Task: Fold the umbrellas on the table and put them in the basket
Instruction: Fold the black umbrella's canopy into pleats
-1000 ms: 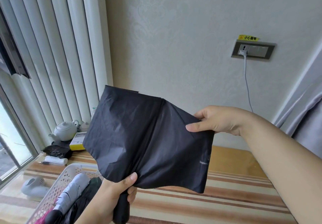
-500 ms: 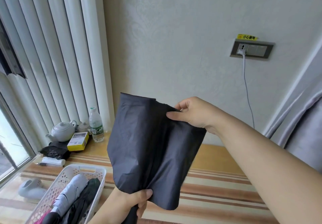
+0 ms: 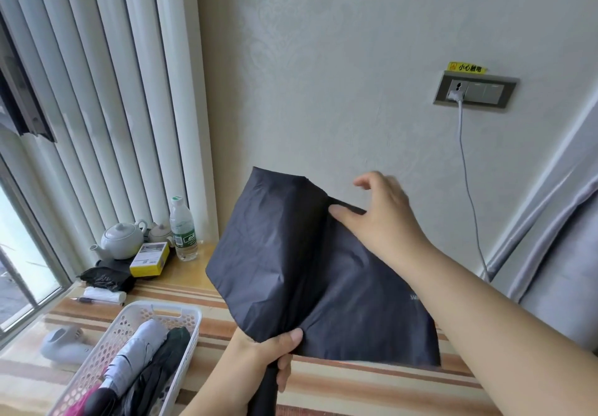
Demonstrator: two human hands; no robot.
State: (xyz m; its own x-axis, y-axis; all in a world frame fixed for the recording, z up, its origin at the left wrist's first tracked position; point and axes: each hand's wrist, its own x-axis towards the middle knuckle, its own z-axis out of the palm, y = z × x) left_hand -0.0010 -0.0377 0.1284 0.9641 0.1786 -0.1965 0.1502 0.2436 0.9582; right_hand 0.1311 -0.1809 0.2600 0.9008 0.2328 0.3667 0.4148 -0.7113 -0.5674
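A black umbrella (image 3: pixel 291 253) with loose canopy panels is held upright above the striped table (image 3: pixel 356 386). My left hand (image 3: pixel 259 360) grips its shaft and gathered cloth at the bottom. My right hand (image 3: pixel 378 218) is at the canopy's top edge, thumb pressing on a fold, the other fingers lifted and spread. The white perforated basket (image 3: pixel 155 315) stands at lower left and holds a grey folded umbrella (image 3: pixel 136 360), a dark green one (image 3: pixel 161 370) and a pink-and-black one (image 3: pixel 94 399).
On the left of the table lie a white hair dryer (image 3: pixel 64 347), a pen, a white roll and a black pouch (image 3: pixel 103 279). Behind them stand a teapot (image 3: pixel 121 240), a yellow box (image 3: pixel 150 258) and a water bottle (image 3: pixel 182 231). A charger cable (image 3: pixel 469 195) hangs from the wall socket.
The canopy has been gathered narrower and then spread again to the right. My right hand let go of its pinch on the top edge and now rests on a fold with fingers spread.
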